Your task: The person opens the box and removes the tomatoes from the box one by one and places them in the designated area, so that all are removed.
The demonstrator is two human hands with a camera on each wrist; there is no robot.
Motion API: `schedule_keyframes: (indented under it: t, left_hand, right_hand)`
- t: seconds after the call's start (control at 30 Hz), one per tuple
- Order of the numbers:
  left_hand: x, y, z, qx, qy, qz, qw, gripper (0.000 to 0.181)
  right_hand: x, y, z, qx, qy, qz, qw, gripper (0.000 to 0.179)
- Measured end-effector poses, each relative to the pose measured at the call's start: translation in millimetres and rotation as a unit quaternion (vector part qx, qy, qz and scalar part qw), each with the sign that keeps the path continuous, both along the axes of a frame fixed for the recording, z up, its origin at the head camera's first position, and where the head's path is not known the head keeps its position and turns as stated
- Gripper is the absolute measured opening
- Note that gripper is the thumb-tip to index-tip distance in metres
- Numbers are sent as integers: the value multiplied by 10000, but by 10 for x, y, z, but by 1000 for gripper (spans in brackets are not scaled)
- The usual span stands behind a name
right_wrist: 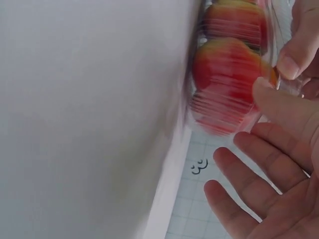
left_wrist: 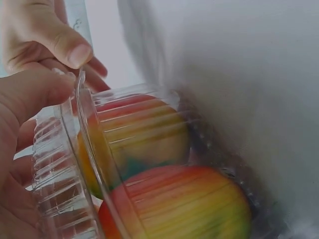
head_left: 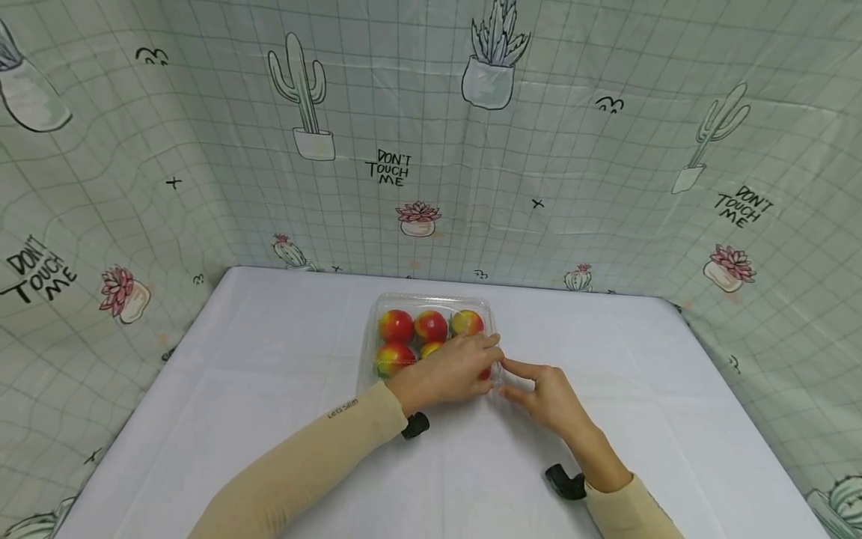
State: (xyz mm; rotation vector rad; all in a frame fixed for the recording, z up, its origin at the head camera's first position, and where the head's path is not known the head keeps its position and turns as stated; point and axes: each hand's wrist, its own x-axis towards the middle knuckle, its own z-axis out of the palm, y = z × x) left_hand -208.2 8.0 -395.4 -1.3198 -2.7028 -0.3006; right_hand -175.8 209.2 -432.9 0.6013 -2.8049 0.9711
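Left hand (head_left: 447,372) clamped thumb and fingers on the rim of one clear box (head_left: 434,300), centred toward the back of a table (head_left: 269,337); right hand (head_left: 552,397) held its fingers apart, thumb at the box's side. Six fruits (head_left: 396,327) showed inside.

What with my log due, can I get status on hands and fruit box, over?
Left hand grips clear box at right end. Right hand at same end. Fruit inside. Left hand covers some fruit in head view.
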Motion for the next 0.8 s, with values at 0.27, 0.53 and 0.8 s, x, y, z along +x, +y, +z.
schedule_keyframes:
  t: [0.27,0.53,0.8]
  left_hand:
    - [1,-4,6,-114,-21,69,9999,38]
    - [16,-10,-7,-154,40,299,9994,59]
    - [38,-37,-23,56,-76,370,9993,76]
  right_hand:
    - [-2,13,-3,-48,-3,37,10000,46]
    - [2,13,39,-36,-197,85,9998,54]
    - [13,19,51,-50,-163,317,9994,62]
